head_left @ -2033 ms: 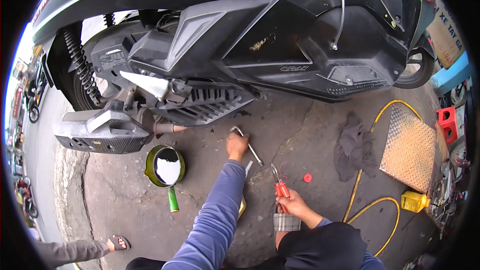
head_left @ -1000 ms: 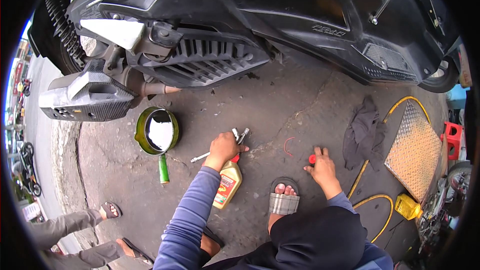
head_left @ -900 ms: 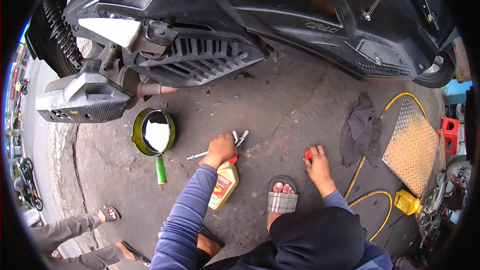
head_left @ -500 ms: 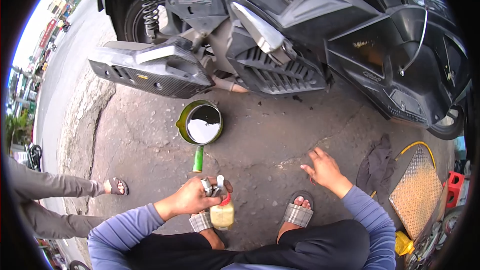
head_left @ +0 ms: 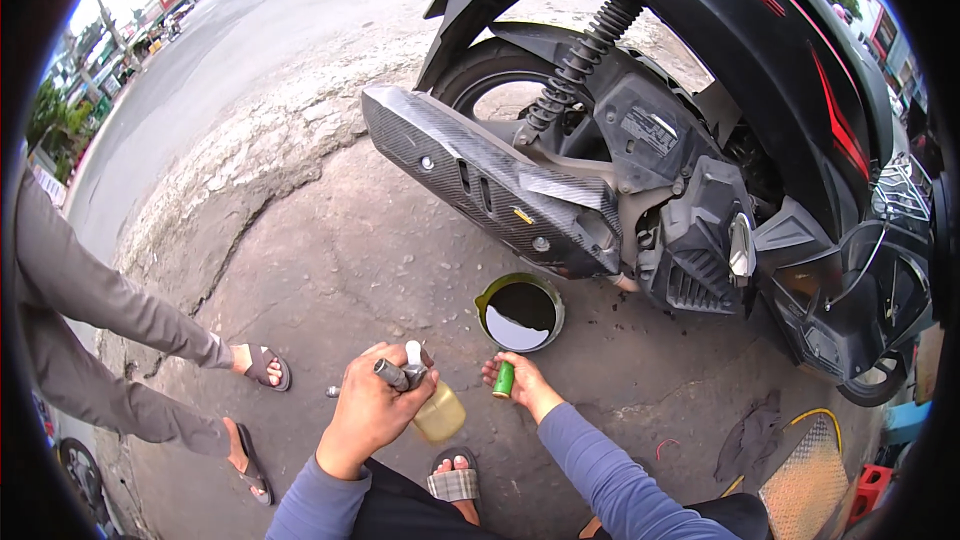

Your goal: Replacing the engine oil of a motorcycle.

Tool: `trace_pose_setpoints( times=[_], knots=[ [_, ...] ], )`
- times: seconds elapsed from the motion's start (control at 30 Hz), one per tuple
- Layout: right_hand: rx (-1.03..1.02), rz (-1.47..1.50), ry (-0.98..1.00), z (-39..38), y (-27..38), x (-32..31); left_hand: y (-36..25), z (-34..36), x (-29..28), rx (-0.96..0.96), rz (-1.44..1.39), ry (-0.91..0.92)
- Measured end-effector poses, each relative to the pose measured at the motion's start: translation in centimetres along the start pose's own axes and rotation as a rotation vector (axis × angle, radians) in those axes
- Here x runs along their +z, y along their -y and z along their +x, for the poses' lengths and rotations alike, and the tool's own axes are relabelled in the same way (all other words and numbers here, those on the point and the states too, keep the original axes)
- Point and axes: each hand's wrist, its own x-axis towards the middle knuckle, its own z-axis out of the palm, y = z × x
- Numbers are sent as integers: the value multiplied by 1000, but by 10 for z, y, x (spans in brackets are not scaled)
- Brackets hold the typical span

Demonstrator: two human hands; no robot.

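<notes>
My left hand point(head_left: 368, 408) is closed around a metal socket wrench point(head_left: 392, 374) and a small bottle of pale yellow liquid point(head_left: 440, 416). A white piece stands up beside the wrench; the bottle's neck is hidden by my fingers. My right hand point(head_left: 532, 387) has its fingers around the green handle point(head_left: 504, 378) of a round pan with a pouring lip point(head_left: 556, 306). Dark, glossy liquid point(head_left: 522, 306) lies in the pan, reflecting the sky. The pan rests on the ground below the exhaust cover point(head_left: 500, 185) of a black scooter point(head_left: 790, 70).
To the left, another person's legs point(head_left: 130, 310) in grey trousers and sandals stand close by. A dark cloth point(head_left: 750, 435), a metal tread plate point(head_left: 805, 480) and a red crate point(head_left: 870, 493) lie at the lower right. A road point(head_left: 250, 30) runs beyond the cracked concrete edge.
My right hand has moved left from empty air to the pan's handle. My view has turned leftward, showing more of the scooter's rear. My left hand still holds the bottle and wrench.
</notes>
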Motion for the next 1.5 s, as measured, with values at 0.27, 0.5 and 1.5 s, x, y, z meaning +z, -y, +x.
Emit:
trace_pose_setpoints(
  times=[0.27, 0.5, 1.5],
  knots=[
    [-131, -377, -372, -16, 16, 7, 32, 25, 1, 5, -95, -43],
    [-100, -697, -366, -65, 25, -18, 31, 47, 18, -96, 64, 109],
    [-23, -1091, -343, -606, 207, 155, -322, -129, -277, -700, -349, -496]
  ],
)
